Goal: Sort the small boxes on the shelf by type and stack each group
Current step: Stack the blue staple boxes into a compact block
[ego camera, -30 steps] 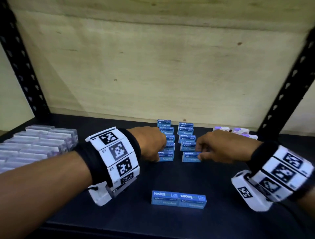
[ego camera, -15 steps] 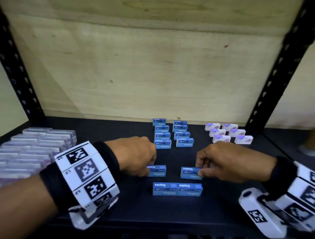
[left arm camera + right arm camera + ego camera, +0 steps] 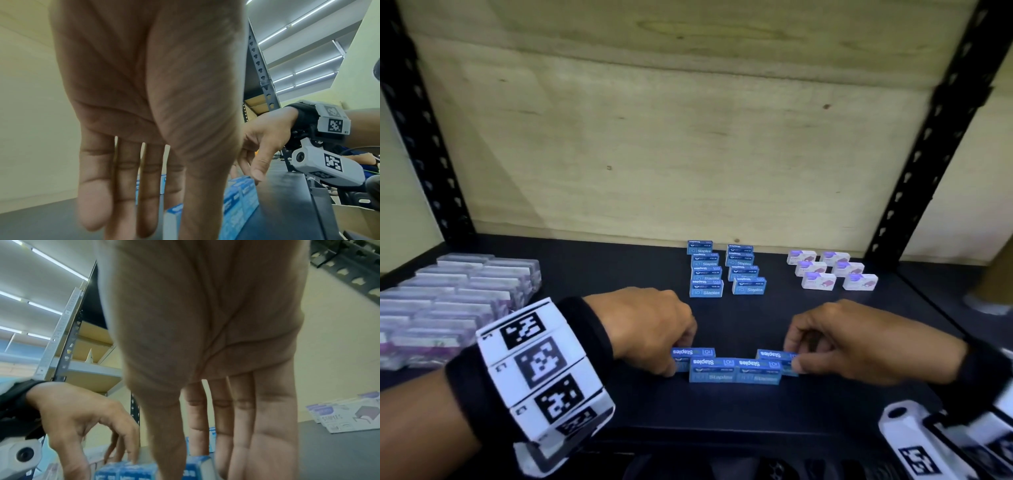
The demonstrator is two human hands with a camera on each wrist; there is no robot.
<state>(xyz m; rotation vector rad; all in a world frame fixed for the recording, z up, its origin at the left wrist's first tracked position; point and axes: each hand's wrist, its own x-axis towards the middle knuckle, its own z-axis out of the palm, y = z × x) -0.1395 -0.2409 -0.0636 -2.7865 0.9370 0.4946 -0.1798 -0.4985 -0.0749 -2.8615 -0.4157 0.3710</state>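
Observation:
Two blue staples boxes (image 3: 734, 371) lie side by side near the shelf's front edge. My left hand (image 3: 677, 358) pinches another blue staples box (image 3: 692, 353) just behind the pair's left end. At the pair's right end, my right hand (image 3: 794, 356) pinches a further blue box (image 3: 774, 356). In the left wrist view my fingers (image 3: 148, 186) point down at a blue box (image 3: 172, 216). The right wrist view shows my fingers (image 3: 242, 426) over a blue box (image 3: 195, 467). Two rows of blue boxes (image 3: 722, 274) remain farther back.
Several white and purple staple boxes (image 3: 832, 272) sit in two rows at the back right. A block of clear and purple boxes (image 3: 448, 301) fills the left of the black shelf (image 3: 756, 318). Black uprights (image 3: 928, 137) and a plywood back wall (image 3: 654, 137) bound the space.
Both hands each drew a blue box from the front of the back rows toward me. The boxes now sit against the back of the front pair.

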